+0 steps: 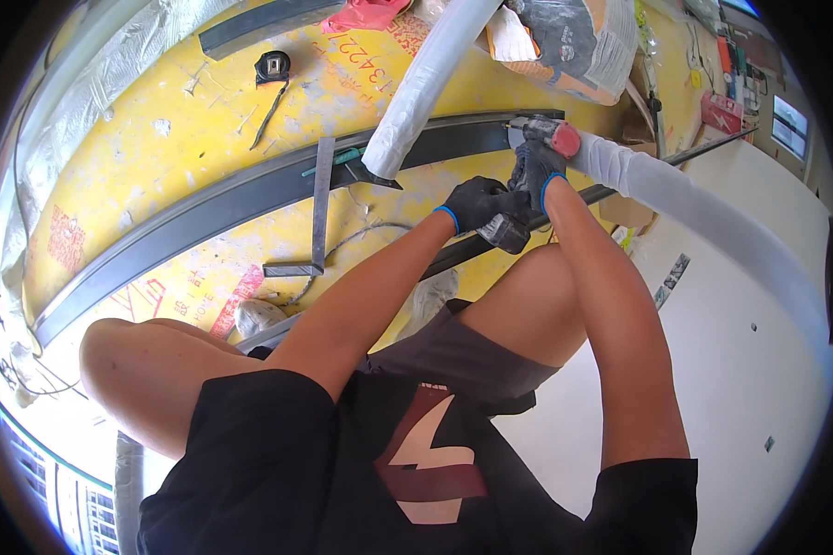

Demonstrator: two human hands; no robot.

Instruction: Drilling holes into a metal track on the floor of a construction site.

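My right hand (537, 174), in a dark glove with a blue cuff, is wrapped round the grip of a cordless drill (565, 141) with a red rear end. My left hand (477, 203), gloved the same way, closes against the lower grip, just above the dark battery (504, 234). The drill's front end lies at the right part of a long dark metal profile (204, 196); its tip is too small to make out. Across the profile rests a metal try square (321, 199), with a green pen-like tool (333, 163) beside it.
A white-wrapped tube (426, 88) reaches over the profile from above. On the yellow board (157, 153) sits a black tape measure (272, 67). A torn bag (574, 42) stands at the far side. Another wrapped length (694, 199) extends rightward beyond the drill.
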